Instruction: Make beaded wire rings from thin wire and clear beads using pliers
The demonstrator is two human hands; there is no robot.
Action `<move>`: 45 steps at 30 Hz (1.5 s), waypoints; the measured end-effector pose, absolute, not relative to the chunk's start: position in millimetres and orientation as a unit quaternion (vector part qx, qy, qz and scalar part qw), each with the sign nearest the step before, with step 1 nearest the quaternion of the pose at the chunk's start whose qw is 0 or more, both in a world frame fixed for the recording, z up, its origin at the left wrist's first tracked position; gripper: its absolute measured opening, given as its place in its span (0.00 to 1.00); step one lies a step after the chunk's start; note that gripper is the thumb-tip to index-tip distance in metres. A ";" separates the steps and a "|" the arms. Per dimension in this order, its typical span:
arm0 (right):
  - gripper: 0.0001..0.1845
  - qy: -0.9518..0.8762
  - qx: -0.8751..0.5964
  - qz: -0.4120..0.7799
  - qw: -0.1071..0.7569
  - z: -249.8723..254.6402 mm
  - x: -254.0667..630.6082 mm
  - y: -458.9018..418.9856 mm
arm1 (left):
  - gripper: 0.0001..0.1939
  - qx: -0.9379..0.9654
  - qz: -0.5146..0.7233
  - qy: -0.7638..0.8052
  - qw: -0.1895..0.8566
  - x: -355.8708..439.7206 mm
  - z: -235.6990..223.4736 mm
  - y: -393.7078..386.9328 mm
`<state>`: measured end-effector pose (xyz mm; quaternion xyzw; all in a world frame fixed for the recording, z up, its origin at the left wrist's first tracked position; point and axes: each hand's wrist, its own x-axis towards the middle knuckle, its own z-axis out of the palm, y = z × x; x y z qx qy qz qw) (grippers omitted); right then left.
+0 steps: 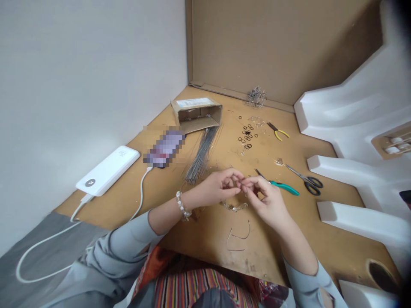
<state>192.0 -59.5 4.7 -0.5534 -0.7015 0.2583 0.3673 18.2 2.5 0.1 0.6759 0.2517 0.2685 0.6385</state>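
My left hand (220, 185) and my right hand (265, 199) meet fingertip to fingertip above the brown board (321, 239). Both pinch a thin strand of clear beads on wire (234, 207) that sags in a loop below my fingers. A beaded bracelet (182, 206) circles my left wrist. A bent scrap of wire (237, 237) lies on the board just in front of my hands. Teal-handled pliers (282, 186) rest right behind my right hand.
A bundle of straight grey wires (201, 156) lies behind my left hand. Scissors (305, 179), yellow-handled pliers (278, 131), several small black rings (246, 137), an open cardboard box (197, 113), a phone (165, 148) cabled to a white power bank (107, 170), and white foam blocks (359, 141) at right.
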 end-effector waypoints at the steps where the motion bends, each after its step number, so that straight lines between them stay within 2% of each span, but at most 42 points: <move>1: 0.06 -0.694 -0.553 0.271 0.372 3.8 191.7 -59.0 | 0.11 0.675 0.264 0.251 0.641 18.9 -1.8 2.7; 5: 0.05 -0.672 -0.557 0.305 0.381 -1.5 191.4 -57.9 | 0.09 0.672 0.251 0.250 0.650 20.3 -6.8 4.3; 9: 0.05 -0.665 -0.559 0.313 0.383 -2.6 190.7 -57.5 | 0.11 0.648 0.249 0.263 0.670 19.2 -5.8 6.4; 14: 0.05 -0.658 -0.559 0.245 0.441 2.7 192.0 -55.4 | 0.09 0.641 0.262 0.313 0.650 15.9 -5.3 12.0; 17: 0.14 -0.596 -0.622 0.231 0.452 2.7 197.6 -52.8 | 0.09 0.639 0.290 0.326 0.634 15.2 -7.4 14.8; 19: 0.22 -0.545 -0.657 0.294 0.431 1.5 202.0 -51.0 | 0.08 0.620 0.318 0.339 0.632 15.8 -9.2 15.8; 21: 0.26 -0.513 -0.660 0.389 0.387 0.5 205.1 -49.4 | 0.07 0.597 0.346 0.356 0.631 16.9 -10.9 16.4; 23: 0.24 -0.502 -0.643 0.468 0.339 0.4 206.0 -48.2 | 0.07 0.576 0.368 0.365 0.632 18.0 -12.1 16.7; 26: 0.19 -0.487 -0.627 0.520 0.315 1.1 204.0 -47.3 | 0.07 0.558 0.383 0.363 0.640 19.1 -12.9 16.7; 33: 0.15 -0.459 -0.591 0.556 0.362 0.0 199.6 -47.3 | 0.08 0.604 0.373 0.330 0.622 15.8 -10.2 16.3; 38: 0.11 -0.470 -0.592 0.536 0.377 -1.0 200.3 -47.1 | 0.10 0.670 0.335 0.286 0.598 12.9 -9.0 12.7; 45: 0.11 -0.466 -0.591 0.544 0.370 0.5 202.0 -47.0 | 0.10 0.738 0.321 0.251 0.537 11.3 -4.0 9.8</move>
